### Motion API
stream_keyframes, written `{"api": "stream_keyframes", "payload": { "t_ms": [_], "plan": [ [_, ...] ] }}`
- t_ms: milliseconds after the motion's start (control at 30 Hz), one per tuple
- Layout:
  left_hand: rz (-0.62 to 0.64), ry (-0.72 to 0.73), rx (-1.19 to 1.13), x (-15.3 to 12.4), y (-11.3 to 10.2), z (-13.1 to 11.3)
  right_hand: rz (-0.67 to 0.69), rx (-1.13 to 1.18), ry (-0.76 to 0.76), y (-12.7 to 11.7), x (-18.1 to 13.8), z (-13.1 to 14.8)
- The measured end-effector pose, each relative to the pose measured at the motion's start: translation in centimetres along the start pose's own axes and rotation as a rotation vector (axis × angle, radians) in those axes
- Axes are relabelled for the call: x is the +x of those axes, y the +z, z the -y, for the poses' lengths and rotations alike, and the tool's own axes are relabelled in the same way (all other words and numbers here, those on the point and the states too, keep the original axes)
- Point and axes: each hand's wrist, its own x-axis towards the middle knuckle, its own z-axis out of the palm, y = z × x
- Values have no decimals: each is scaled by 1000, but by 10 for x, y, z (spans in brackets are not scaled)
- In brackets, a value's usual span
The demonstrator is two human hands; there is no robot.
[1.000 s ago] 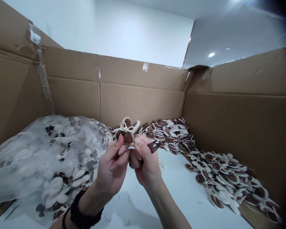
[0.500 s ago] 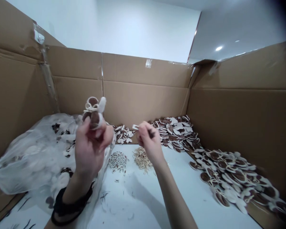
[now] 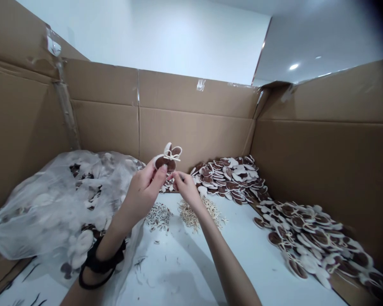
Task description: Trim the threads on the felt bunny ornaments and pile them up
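Note:
My left hand (image 3: 145,189) pinches a small brown-and-cream bunny-ear piece with a cream bow (image 3: 167,157), held up in front of the far cardboard wall. My right hand (image 3: 185,187) is closed just below and right of that piece, fingertips meeting near its lower edge; what it pinches is too small to make out. A black band sits on my left wrist. Below the hands, two small heaps of tiny parts lie on the white table: a speckled heap (image 3: 158,213) and a cream bow heap (image 3: 194,212).
Tall cardboard walls (image 3: 191,127) enclose the white table (image 3: 185,263) on three sides. A clear plastic bag of ear pieces (image 3: 60,204) fills the left. Finished pieces are heaped at the back (image 3: 230,176) and along the right wall (image 3: 309,238). Thread scraps litter the table.
My left hand has carried the ear piece from the upper left back toward the centre. My right hand has moved slightly left to meet it below the piece.

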Motion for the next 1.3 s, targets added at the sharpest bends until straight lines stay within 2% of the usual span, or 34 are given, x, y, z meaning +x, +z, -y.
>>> {"api": "stream_keyframes", "payload": {
  "t_ms": [100,167,233,300,467,567,667,800,900,1033,1100,1167,1300],
  "plan": [
    [33,3,-8,1,0,-1,-80,194,-50,-14,-13,29],
    [99,-3,-38,1,1,-1,-113,354,-103,-19,-23,45],
    [183,-11,-76,1,4,-2,-134,401,-164,-22,-32,56],
    [214,-25,-90,0,6,-3,-145,326,-213,-22,-38,63],
    [80,-36,92,-2,5,-9,-150,56,-255,-19,-46,68],
    [77,-26,89,-3,4,-12,-118,-10,-270,-17,-49,70],
    [80,-55,-106,-4,7,-13,-123,65,-309,-17,-52,73],
    [10,-97,-416,-8,17,-16,-53,327,-327,-16,-56,74],
    [-26,-118,-605,-12,26,-20,16,511,-305,-14,-59,73],
    [-8,-214,-819,-14,31,-26,56,691,-208,-9,-60,73],
    [-37,-203,-761,-14,29,-26,86,716,-140,-7,-59,74],
    [-87,-148,-587,-13,25,-24,98,661,-106,-6,-60,75],
    [-195,-17,-195,-12,16,-18,1,377,-209,-5,-63,79]
  ]
}}
